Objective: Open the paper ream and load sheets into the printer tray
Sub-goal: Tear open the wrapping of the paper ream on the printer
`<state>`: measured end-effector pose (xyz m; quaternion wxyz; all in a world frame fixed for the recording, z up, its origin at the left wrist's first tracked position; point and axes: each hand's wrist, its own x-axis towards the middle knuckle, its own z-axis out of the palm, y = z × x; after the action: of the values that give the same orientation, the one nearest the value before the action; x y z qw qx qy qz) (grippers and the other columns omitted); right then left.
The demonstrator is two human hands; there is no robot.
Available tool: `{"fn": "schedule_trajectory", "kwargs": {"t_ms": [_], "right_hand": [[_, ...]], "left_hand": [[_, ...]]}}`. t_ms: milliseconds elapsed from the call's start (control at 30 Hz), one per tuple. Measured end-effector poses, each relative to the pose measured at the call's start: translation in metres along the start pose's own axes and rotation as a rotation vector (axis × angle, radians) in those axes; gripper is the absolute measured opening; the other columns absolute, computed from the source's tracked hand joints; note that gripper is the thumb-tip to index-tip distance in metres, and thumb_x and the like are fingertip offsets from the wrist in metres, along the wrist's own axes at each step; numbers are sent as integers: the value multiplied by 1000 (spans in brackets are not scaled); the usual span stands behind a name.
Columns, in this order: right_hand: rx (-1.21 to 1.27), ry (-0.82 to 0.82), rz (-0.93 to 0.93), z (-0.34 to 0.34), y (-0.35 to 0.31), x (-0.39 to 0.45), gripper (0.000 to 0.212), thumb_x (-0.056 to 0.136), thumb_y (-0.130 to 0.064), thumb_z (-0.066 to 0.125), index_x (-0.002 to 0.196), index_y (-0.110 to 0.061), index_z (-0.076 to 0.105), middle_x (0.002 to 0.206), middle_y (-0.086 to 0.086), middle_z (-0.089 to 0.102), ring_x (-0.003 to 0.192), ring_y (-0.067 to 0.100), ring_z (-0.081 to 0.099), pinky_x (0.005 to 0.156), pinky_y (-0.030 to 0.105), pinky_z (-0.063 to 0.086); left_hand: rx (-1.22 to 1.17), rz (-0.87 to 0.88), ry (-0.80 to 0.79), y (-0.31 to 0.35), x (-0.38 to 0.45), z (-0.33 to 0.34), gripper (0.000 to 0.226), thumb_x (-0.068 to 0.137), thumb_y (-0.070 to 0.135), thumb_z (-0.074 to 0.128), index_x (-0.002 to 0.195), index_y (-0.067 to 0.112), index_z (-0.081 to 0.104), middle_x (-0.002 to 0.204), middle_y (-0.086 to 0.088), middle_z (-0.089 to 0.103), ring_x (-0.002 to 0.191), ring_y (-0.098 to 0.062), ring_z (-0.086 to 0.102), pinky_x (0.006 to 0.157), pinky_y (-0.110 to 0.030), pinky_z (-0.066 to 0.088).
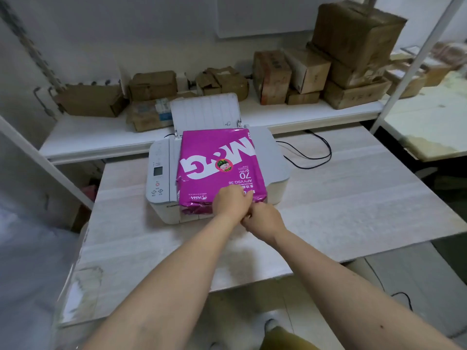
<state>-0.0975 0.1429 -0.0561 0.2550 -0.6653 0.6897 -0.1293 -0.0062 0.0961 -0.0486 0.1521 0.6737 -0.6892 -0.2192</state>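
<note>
On top of the white printer [161, 178], which sits on a pale table [353, 203], lies the magenta paper ream [217, 160], flat, its wrapper unbroken as far as can be seen and its large white lettering upside down to the wearer. Its near end overhangs the printer's front edge a little, and both hands meet at that end, toward its right corner. The left hand [231, 202] rests over the top near edge of the ream with its fingers curled down onto the wrapper, pinching the plastic at the corner. The right hand [262, 219] sits just below and to the right of it, touching the left hand, fingers bent tight around what looks like the wrapper's end fold; the exact hold is hidden behind the knuckles. Behind the ream the printer's rear paper tray [206, 112] stands raised and tilted back, well apart from the hands. A black cable [316, 152] loops on the table to the right of the printer. Cardboard boxes [353, 46] line the white shelf [101, 137] beyond.
</note>
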Motion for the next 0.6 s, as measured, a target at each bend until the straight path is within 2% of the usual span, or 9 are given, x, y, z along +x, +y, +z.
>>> {"fn": "schedule_trajectory", "kwargs": {"t_ms": [67, 133, 233, 300, 400, 467, 533, 600], "right_hand": [[-21, -58, -52, -1, -2, 3, 12, 80, -16, 51, 69, -13, 52, 81, 13, 73, 77, 32, 65, 56, 29, 40], [-57, -138, -106, -5, 0, 7, 10, 83, -19, 53, 77, -14, 59, 88, 9, 73, 82, 29, 66, 60, 31, 46], [-68, -290, -185, -17, 5, 14, 21, 86, -21, 54, 101, -11, 64, 95, 5, 73, 87, 24, 68, 73, 34, 54], [-113, -437, -233, -26, 10, 22, 26, 85, -20, 56, 107, -8, 64, 97, 7, 73, 90, 23, 68, 79, 36, 55], [-253, -653, -276, -37, 12, 30, 24, 86, -21, 57, 102, -5, 67, 100, 7, 72, 94, 23, 65, 82, 35, 53], [-238, -727, -257, -45, 13, 35, 17, 88, -15, 54, 92, -4, 67, 92, 7, 69, 85, 22, 63, 74, 32, 50], [-168, -705, -175, -58, 17, 44, 18, 89, -12, 50, 91, -5, 67, 85, 7, 68, 76, 20, 61, 63, 27, 48], [-199, -516, -161, -70, 24, 58, 13, 89, -16, 54, 90, -9, 65, 83, 7, 67, 73, 22, 62, 58, 25, 45]], "left_hand": [[-87, -157, -168, -2, 3, 0, 41, 87, 42, 56, 57, 16, 43, 64, -2, 54, 68, -25, 53, 62, -29, 41], [-222, -281, -260, -3, 5, -4, 39, 83, 41, 63, 57, 16, 47, 59, 0, 54, 60, -21, 53, 60, -27, 43], [-305, -375, -331, 1, 5, -8, 29, 80, 27, 64, 59, 12, 52, 65, -5, 63, 50, -17, 48, 51, -23, 39], [-330, -417, -354, 9, 4, -8, 20, 79, 14, 58, 59, 10, 54, 71, -11, 65, 51, -19, 50, 49, -22, 37], [-296, -438, -378, 17, 1, -5, 20, 74, 2, 52, 56, 9, 54, 59, -10, 59, 50, -21, 51, 46, -22, 36], [-210, -422, -366, 19, 0, -3, 25, 76, 3, 55, 52, 9, 51, 52, -7, 51, 43, -19, 43, 41, -20, 32], [-155, -428, -340, 23, 0, -3, 25, 82, 10, 57, 58, 9, 53, 55, -4, 52, 43, -17, 40, 43, -22, 33], [-126, -425, -330, 24, -1, 1, 28, 85, 17, 56, 58, 13, 50, 58, -2, 51, 49, -18, 41, 51, -24, 37]]}}
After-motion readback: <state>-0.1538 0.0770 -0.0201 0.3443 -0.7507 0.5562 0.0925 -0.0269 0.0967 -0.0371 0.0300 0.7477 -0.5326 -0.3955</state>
